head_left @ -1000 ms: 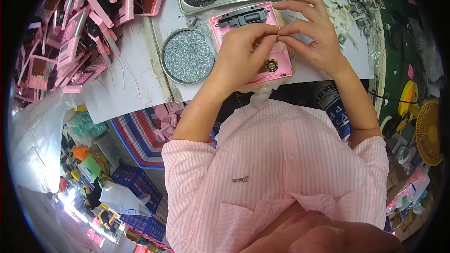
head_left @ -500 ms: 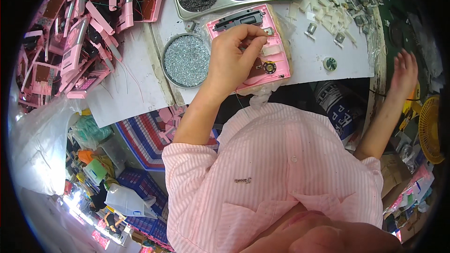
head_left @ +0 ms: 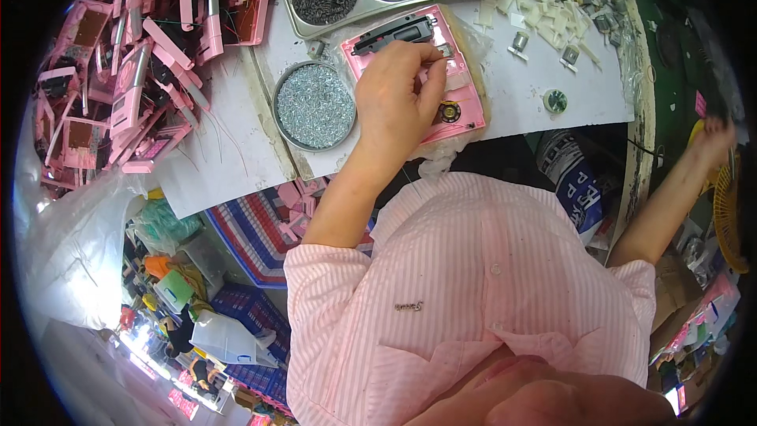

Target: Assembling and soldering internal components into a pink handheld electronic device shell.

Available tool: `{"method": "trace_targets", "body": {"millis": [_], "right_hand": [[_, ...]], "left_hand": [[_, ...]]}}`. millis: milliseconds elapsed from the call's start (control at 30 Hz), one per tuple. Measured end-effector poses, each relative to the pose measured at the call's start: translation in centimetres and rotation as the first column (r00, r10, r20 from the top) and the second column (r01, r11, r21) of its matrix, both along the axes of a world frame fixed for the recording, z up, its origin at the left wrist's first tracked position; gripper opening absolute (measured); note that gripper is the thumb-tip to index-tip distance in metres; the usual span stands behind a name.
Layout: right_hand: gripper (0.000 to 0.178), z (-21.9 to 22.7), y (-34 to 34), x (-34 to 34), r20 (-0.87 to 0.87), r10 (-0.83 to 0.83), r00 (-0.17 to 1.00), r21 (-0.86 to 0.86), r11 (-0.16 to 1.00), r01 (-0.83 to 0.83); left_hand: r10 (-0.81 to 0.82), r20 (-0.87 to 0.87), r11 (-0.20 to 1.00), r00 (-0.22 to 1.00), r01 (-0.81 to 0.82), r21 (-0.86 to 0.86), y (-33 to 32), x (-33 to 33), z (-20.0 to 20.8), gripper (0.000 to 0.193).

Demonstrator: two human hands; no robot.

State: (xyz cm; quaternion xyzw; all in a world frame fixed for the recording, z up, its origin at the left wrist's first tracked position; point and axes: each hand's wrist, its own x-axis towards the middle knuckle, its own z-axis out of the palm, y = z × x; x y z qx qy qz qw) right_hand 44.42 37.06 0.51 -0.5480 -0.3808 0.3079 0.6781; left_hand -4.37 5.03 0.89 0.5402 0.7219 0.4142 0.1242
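Pink housing [head_left: 467, 110] sits at 12 o'clock from the worker. Left hand [head_left: 398, 99] is over it, thumb and fingertips nearly pinched, can't tell if they've got anything. Right hand's [head_left: 714, 142] way out at 3 o'clock, super blurry, no clue on grip. Dish [head_left: 315, 147] of silvery bits at the left one's 9.

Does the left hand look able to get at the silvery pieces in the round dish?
Probably yes: the left hand is over the pink casing, near the round dish, and nothing covers the silvery pieces. Whether it already holds something is unclear.
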Motion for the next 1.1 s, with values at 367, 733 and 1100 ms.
{"method": "trace_targets", "body": {"millis": [367,733,1100], "right_hand": [[0.021,-0.8,-18.3,-16.9,0.108,0.728,0.677,-0.008,0.682,-0.731],[0.024,-2.1,-21.4,-25.7,0.267,0.929,0.255,-0.151,0.302,-0.941],[0.025,-2.4,-21.2,-26.5,0.3,0.921,0.249,-0.169,0.308,-0.936]], "left_hand": [[0.067,-0.263,0.994,0.962,-0.041,0.106,0.9,0.6,-3.4,0.017],[0.073,-0.277,0.986,0.958,-0.028,0.164,1.2,0.3,-4.3,0.017],[0.063,-0.274,0.987,0.96,-0.02,0.159,1.2,0.3,-4.3,0.019]]}}
